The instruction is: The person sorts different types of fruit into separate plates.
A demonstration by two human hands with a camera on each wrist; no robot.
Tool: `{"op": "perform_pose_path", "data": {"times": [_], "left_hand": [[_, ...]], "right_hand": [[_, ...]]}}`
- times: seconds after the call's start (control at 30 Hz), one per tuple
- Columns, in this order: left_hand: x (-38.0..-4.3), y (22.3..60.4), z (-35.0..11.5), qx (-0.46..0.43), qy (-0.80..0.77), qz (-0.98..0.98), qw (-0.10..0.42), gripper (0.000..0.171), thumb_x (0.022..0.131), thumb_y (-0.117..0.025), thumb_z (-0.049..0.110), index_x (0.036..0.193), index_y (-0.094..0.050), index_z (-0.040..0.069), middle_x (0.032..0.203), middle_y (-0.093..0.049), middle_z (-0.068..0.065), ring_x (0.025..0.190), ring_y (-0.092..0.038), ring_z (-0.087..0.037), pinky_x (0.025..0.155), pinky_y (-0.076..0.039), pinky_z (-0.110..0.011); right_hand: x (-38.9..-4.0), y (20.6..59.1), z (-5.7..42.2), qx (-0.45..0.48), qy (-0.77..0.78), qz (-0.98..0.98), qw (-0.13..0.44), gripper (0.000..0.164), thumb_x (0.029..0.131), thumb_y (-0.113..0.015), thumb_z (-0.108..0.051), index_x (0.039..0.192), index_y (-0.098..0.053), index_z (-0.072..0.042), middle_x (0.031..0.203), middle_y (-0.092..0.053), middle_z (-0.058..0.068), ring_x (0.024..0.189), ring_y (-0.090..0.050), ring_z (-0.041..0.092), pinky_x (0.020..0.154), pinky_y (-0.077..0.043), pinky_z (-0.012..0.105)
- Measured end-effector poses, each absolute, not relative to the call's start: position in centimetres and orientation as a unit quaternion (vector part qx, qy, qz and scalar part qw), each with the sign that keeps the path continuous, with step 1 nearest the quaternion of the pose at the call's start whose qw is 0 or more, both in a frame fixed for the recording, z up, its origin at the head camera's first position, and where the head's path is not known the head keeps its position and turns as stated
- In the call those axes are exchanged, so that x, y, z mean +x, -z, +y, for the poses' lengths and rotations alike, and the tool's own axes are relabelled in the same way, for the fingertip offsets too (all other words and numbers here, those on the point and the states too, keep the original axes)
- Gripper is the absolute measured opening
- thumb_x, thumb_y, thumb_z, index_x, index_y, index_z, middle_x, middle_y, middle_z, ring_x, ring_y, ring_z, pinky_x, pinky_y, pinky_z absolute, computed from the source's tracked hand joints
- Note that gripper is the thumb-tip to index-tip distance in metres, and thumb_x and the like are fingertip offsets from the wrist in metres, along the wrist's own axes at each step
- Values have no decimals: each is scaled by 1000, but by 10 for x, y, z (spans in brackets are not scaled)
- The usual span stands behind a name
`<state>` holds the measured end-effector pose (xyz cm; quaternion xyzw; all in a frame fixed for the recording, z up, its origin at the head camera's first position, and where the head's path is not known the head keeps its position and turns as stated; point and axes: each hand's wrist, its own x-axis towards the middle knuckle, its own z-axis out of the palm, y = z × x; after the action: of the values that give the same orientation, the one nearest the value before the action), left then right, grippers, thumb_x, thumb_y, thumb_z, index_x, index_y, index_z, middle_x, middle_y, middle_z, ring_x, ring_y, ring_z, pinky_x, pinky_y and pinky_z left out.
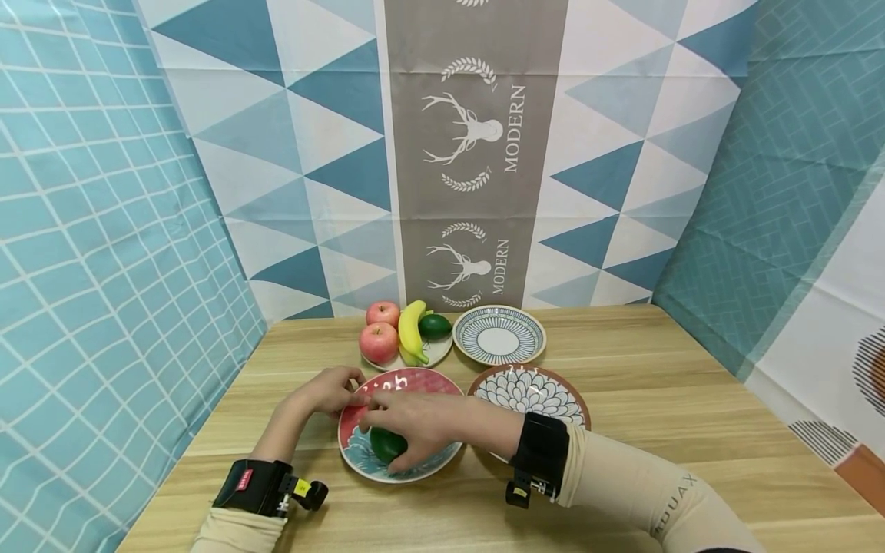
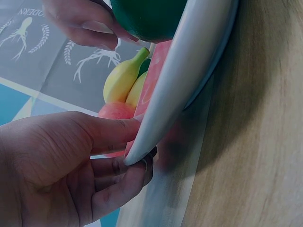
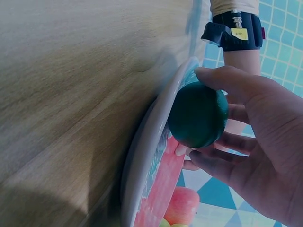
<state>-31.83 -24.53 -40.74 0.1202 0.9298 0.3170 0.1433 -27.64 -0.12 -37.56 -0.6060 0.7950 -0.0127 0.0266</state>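
Observation:
A red and teal plate (image 1: 442, 382) lies on the table in front of me. My left hand (image 1: 330, 389) pinches its left rim; in the left wrist view the thumb (image 2: 113, 130) is on the inner side and the curled fingers are beneath. Inside the plate is a smooth dark green avocado (image 3: 198, 115). My right hand (image 1: 408, 422) reaches over the plate from the right, its thumb and fingers curled round the avocado. How firmly they press on it cannot be seen.
Behind stands a white plate (image 1: 437, 352) with two apples (image 1: 379, 342), bananas (image 1: 411, 330) and another green avocado (image 1: 435, 326). A blue-lined plate (image 1: 499, 336) is beside it. A brown-rimmed petal-patterned plate (image 1: 532, 390) lies partly under my right forearm. Patterned cloth hangs around the table.

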Motion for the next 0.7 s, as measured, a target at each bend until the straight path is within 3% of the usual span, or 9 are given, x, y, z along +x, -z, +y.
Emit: {"op": "perform_pose_path", "data": {"times": [0.7], "left_hand": [[-319, 410, -246, 120, -320, 931, 129, 14, 98, -74, 12, 108, -66, 5, 81, -63, -8, 60, -57, -17, 54, -53, -30]], "right_hand": [[-284, 358, 10, -576, 19, 817, 0, 73, 95, -72, -58, 153, -54, -18, 151, -52, 4, 132, -54, 13, 113, -43, 29]]}}
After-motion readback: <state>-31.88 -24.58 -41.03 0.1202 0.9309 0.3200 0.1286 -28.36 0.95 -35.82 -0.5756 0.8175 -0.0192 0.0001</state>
